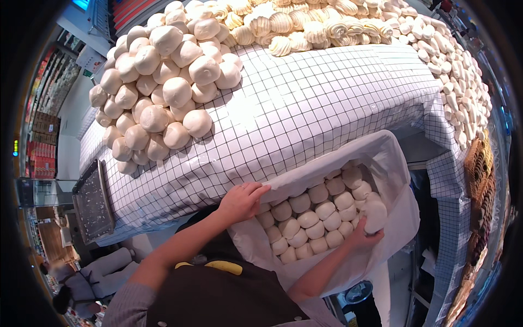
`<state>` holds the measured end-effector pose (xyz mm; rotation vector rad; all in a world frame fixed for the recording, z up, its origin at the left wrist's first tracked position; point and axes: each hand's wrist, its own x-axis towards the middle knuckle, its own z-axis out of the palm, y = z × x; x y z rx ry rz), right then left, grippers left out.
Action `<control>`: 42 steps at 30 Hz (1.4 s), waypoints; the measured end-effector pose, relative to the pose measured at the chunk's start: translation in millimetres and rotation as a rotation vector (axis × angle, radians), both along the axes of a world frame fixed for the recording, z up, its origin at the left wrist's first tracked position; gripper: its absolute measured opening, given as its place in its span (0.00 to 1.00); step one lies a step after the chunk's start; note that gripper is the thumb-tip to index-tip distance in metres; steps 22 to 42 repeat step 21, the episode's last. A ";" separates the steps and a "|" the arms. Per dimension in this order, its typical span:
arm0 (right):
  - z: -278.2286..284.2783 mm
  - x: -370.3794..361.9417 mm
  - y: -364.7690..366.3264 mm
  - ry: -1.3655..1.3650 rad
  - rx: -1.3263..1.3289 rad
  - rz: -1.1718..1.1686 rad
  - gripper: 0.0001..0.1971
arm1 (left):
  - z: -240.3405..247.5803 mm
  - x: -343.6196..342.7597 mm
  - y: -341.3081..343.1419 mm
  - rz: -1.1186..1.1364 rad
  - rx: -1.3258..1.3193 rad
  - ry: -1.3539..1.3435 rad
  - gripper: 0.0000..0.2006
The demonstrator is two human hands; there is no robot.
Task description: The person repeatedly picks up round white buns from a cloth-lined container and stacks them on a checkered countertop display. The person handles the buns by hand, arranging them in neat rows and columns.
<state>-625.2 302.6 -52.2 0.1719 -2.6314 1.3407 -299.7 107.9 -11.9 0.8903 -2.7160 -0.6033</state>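
Observation:
White steamed buns point(308, 219) sit in rows inside a deep box lined with white cloth point(397, 158). My right hand point(364, 238) is closed around a round steamed bun point(375, 214) at the box's right side, above the others. At the box's near left corner, my left hand point(239, 203) grips the cloth-covered rim, fingers lying over the edge. Part of the box's contents is hidden beneath the right hand and its bun.
A table under a white checked cloth point(305, 92) stands just beyond the box. It bears a heap of round buns point(177, 91), ridged twisted rolls point(280, 23) and many small pale pieces point(455, 71). A dark tray point(93, 201) hangs at its left end; another person point(81, 283) is lower left.

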 end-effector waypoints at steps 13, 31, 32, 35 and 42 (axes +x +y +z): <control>41.0 188.7 -39.6 -1.100 -1.295 0.924 0.45 | 81.3 32.5 8.6 0.001 0.797 0.608 0.53; 127.6 274.5 -142.7 -1.437 -1.239 1.381 0.54 | 82.1 191.0 -40.5 0.357 1.257 1.052 0.42; 127.6 274.5 -142.7 -1.437 -1.239 1.381 0.54 | 82.1 191.0 -40.5 0.357 1.257 1.052 0.42; 127.6 274.5 -142.7 -1.437 -1.239 1.381 0.54 | 82.1 191.0 -40.5 0.357 1.257 1.052 0.42; 127.6 274.5 -142.7 -1.437 -1.239 1.381 0.54 | 82.1 191.0 -40.5 0.357 1.257 1.052 0.42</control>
